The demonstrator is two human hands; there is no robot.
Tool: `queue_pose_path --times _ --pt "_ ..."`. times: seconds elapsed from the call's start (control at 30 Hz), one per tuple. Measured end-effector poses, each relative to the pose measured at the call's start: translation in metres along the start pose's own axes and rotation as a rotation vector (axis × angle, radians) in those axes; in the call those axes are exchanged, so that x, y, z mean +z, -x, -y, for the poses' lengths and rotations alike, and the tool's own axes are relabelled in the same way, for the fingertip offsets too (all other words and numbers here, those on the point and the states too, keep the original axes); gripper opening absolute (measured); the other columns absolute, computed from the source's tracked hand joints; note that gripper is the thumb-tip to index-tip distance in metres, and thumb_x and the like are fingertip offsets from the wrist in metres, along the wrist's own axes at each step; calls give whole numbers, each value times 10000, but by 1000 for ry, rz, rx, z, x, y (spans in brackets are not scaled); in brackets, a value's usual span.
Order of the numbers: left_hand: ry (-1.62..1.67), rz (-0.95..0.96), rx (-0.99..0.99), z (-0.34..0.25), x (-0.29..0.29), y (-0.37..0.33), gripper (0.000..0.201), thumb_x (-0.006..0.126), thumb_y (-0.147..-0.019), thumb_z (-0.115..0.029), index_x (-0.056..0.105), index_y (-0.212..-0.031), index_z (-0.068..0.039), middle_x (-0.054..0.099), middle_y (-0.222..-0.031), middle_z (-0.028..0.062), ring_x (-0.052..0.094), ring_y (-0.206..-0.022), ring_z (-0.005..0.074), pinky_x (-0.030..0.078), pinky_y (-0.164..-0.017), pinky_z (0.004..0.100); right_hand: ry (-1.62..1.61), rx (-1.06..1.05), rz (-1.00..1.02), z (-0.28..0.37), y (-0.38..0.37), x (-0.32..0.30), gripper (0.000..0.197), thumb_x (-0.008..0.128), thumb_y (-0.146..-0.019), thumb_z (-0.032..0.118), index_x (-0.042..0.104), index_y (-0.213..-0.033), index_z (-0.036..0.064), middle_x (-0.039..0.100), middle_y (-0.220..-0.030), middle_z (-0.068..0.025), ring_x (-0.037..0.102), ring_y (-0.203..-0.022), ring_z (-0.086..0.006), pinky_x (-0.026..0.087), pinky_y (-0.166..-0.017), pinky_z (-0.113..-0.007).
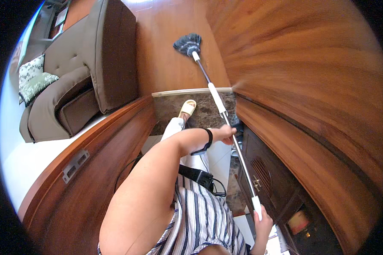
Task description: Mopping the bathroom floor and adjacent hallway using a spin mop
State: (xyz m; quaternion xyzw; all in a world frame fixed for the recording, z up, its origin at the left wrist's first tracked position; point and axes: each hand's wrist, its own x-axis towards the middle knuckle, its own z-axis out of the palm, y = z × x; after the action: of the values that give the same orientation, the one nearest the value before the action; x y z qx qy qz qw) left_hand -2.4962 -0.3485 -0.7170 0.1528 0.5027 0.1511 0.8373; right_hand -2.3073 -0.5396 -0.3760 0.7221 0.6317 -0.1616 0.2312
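A long mop (217, 100) runs slantwise from my body out ahead, its pole silver and white. The dark grey, stringy mop head (188, 44) rests on the reddish-brown wooden floor beyond a pale threshold strip. Partway along the pole, my left hand (226, 134) is closed around the silver tube. Lower down, my right hand (263, 221) grips the white handle at the pole's near end. Below the threshold, one foot in a pale yellow slipper (188, 108) stands on dark marbled tile.
A brown sofa (115, 55) with patterned cushions (38, 83) stands at the left. A wooden door frame with a metal plate (75, 165) flanks my left. On my right are a large wooden panel (310, 72) and a dark cabinet (264, 170) with metal handles, close to the pole.
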Motion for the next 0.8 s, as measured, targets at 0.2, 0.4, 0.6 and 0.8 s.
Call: queue_pose_path --times 0.2,0.4,0.6,0.8 --pt "-58 -341 327 -78 -83 -6 267 487 -776 -195 499 -638 33 529 -525 141 563 -431 245 461 -358 364 -130 -100 15 77 -81 -8 385 552 -776 280 481 -1120 122 564 -662 -192 569 -577 -329 445 -498 -392" --pt "-84 -699 380 -159 -200 2 299 488 -790 -244 489 -714 45 532 -544 124 550 -439 221 448 -385 354 -170 -310 -58 172 -166 -24 380 524 -795 280 474 -1123 94 565 -676 -203 569 -600 -333 449 -509 -402" --pt "41 -663 290 -142 -180 -4 312 451 -803 -293 437 -764 16 499 -577 122 552 -516 231 458 -410 364 -235 -321 -49 148 -158 -19 397 530 -792 285 459 -1155 141 574 -715 -191 573 -623 -325 452 -523 -392" --pt "292 -348 138 -82 -58 7 219 460 -759 -202 316 -852 -66 469 -601 134 479 -452 254 405 -381 443 18 -88 -96 62 -81 -34 429 575 -752 305 461 -1157 222 590 -772 -149 578 -641 -301 458 -547 -378"
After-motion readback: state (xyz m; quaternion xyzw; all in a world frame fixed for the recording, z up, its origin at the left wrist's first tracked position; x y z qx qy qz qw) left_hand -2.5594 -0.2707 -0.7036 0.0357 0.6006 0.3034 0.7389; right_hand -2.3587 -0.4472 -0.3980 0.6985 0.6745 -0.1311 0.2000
